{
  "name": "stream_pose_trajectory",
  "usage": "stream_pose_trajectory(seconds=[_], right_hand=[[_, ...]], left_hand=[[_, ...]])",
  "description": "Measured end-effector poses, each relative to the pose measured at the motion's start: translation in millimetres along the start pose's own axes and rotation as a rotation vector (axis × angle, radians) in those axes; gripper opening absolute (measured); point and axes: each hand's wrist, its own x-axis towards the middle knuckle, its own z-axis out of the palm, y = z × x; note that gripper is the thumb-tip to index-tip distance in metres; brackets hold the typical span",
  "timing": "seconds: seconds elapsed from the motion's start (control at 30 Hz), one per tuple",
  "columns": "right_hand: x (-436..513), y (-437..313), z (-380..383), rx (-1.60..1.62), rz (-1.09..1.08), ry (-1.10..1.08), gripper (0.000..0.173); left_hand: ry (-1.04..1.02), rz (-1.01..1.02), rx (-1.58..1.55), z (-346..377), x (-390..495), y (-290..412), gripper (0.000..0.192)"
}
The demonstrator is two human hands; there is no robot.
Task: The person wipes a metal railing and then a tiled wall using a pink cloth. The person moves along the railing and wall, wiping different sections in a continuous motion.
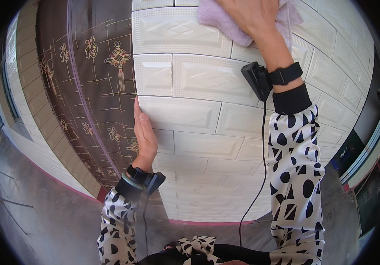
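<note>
My right hand point(254, 15), partly cut off by the top edge, lies on a lilac towel point(224, 25) against a wall of white embossed tiles point(206, 73). Its fingertips are out of view, so whether they grip the towel is unclear. Lower down at left, my left hand point(145, 131) rests against the wall's vertical edge with its fingers together and nothing seen in it. Beside that hand hangs a dark brown door curtain point(93, 76) with knot and character patterns. Each wrist bears a black strap with a small black device and a cable.
A second tiled wall point(40, 109) with a window point(9, 89) runs along the left. Grey concrete floor point(44, 212) lies below. Dark objects and a pale striped edge point(364, 152) stand at the far right. The two cables hang down towards my body.
</note>
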Motion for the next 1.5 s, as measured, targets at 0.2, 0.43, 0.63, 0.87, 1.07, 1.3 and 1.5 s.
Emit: stream_pose_trajectory(seconds=[0.2,0.43,0.63,0.87,1.07,1.3,1.5], right_hand=[[-177,-88,-84,0.726,-0.361,-0.482,0.065],[-257,-70,-111,0.950,-0.753,-0.655,0.060],[-95,-28,-43,0.571,-0.533,-0.370,0.063],[127,-1,48,0.214,-0.173,-0.108,0.063],[147,-49,71,0.185,-0.094,-0.059,0.057],[-51,-118,7,0.660,-0.534,-0.254,0.060],[-247,-135,-87,0.832,-0.939,-0.771,0.076]], left_hand=[[0.045,-0.025,0.061,1,-5,-5,0.068],[0.031,-0.067,0.142,-1,-21,-21,0.071],[0.047,-0.127,0.160,1,-30,-25,0.073],[0.008,-0.162,0.107,-6,-36,-24,0.068],[-0.029,-0.188,0.019,-10,-41,-29,0.066],[0.075,-0.194,-0.366,-7,-40,-44,0.068],[0.180,-0.175,-0.142,-7,-44,-47,0.065]])
